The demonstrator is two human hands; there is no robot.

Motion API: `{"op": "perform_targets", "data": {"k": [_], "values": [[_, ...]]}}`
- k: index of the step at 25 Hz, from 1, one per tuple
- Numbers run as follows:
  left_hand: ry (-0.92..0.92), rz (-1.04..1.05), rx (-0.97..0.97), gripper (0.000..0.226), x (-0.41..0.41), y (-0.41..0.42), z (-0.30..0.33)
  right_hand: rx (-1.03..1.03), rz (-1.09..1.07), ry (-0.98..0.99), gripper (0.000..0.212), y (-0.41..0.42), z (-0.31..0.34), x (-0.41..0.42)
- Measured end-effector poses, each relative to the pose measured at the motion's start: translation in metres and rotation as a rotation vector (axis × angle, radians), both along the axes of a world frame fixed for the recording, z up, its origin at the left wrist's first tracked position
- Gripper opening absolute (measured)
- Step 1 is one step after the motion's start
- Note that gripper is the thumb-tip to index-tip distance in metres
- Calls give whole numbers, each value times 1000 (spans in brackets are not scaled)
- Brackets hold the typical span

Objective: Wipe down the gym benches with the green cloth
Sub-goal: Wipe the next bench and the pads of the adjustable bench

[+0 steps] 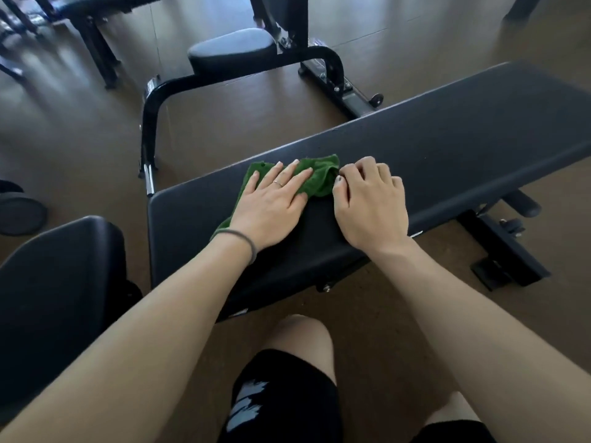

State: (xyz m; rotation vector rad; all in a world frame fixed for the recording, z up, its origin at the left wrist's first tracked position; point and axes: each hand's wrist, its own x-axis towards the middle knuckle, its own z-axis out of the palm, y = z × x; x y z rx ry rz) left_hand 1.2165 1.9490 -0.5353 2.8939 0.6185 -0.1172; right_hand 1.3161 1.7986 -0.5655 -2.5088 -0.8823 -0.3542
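A long black padded gym bench (447, 145) runs from the lower left toward the upper right. The green cloth (319, 179) lies crumpled on its near end. My left hand (271, 203) presses flat on the cloth with fingers spread, covering most of it. My right hand (371, 203) rests on the bench just right of the cloth, fingers curled, with its thumb and fingertips touching the cloth's right edge. Whether it pinches the cloth is unclear.
Another black pad (57, 282) sits at the lower left. A seat with a black steel frame (230, 52) stands beyond the bench. Weight plates (19, 212) lie on the brown floor at far left. My knees are below the bench.
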Motion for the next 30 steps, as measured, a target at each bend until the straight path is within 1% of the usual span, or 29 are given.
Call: {"op": "perform_targets", "data": {"k": [3,6,8,11,12,14,18,20,23,27,30], "values": [[30,-19,-21,54,43,23,-1,70,-18,27,36,-2,1,3],[32,-22,-31,55,65,32,3,118,-41,47,36,-1,1,0],[37,-79,-26,56,51,24,7,161,-53,43,35,-2,0,0],[13,-233,4,57,4,10,2,217,-62,34,32,-4,-1,-1],[10,-268,3,57,-1,12,1,222,-66,38,32,-4,-1,-1],[-3,-300,1,56,18,25,1,213,-73,44,31,-3,0,-1],[14,-243,-12,54,93,40,-4,205,-108,40,33,-3,1,-2],[13,-217,-21,54,113,40,-5,202,-108,51,35,-2,0,0],[-12,-244,-8,56,90,32,-2,239,-135,56,33,-2,0,-2],[-58,-377,15,56,29,19,-5,294,-159,27,29,-2,-2,-5],[-68,-388,7,54,57,29,-6,279,-149,7,28,-2,-1,-3]]}}
